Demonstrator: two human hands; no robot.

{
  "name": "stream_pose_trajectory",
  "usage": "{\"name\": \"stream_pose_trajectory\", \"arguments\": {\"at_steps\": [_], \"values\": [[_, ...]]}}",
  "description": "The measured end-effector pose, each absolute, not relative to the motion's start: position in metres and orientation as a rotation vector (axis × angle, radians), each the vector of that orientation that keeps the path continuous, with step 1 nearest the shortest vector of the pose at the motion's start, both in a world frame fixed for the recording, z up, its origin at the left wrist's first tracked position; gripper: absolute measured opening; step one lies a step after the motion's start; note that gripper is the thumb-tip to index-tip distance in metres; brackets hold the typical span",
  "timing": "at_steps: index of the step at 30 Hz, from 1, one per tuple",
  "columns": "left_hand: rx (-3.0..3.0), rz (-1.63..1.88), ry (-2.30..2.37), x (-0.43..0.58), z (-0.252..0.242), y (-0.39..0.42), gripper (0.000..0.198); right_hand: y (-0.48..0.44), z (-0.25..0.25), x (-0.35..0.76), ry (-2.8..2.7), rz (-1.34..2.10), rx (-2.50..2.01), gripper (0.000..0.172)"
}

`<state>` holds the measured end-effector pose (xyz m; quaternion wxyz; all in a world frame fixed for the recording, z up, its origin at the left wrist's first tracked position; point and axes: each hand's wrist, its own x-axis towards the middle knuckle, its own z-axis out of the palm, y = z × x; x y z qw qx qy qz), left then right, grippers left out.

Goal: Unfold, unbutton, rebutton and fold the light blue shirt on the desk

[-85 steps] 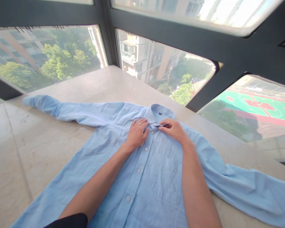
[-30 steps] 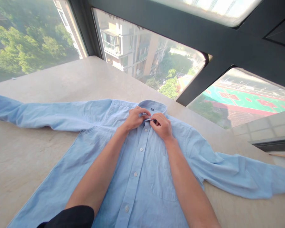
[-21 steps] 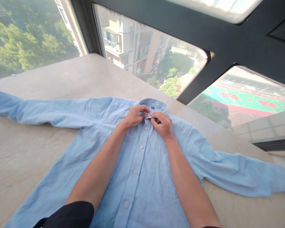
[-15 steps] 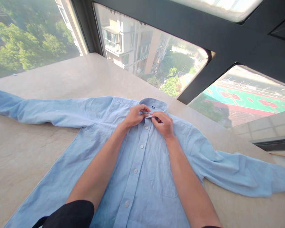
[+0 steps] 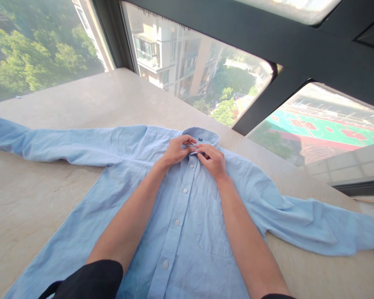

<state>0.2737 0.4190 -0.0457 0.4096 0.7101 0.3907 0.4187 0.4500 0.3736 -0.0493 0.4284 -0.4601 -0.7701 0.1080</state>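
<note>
A light blue button-up shirt lies front side up with both sleeves spread out. Several white buttons run down its front placket. At the neck, my left hand pinches the collar edge between thumb and fingers. My right hand meets it from the other side, its fingertips closed on the same bit of collar cloth. The fingertips of both hands nearly touch, and the top button between them is hidden. A small dark label shows inside the collar. A chest pocket sits beside my right forearm.
The shirt rests on a pale stone ledge. Window panes in a dark frame border the far side and right, with trees, buildings and a sports court outside.
My right fingertips have shifted slightly left, closer to my left fingers at the collar. The shirt lies as before, and the view has moved very slightly.
</note>
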Motion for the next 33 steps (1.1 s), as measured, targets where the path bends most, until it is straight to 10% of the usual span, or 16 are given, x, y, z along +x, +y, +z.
{"name": "stream_pose_trajectory", "arguments": {"at_steps": [33], "values": [[2.042,0.827,1.202,0.283,-0.045,0.41,0.038,0.375,-0.043,0.437,-1.916,0.228,-1.502,0.013]]}}
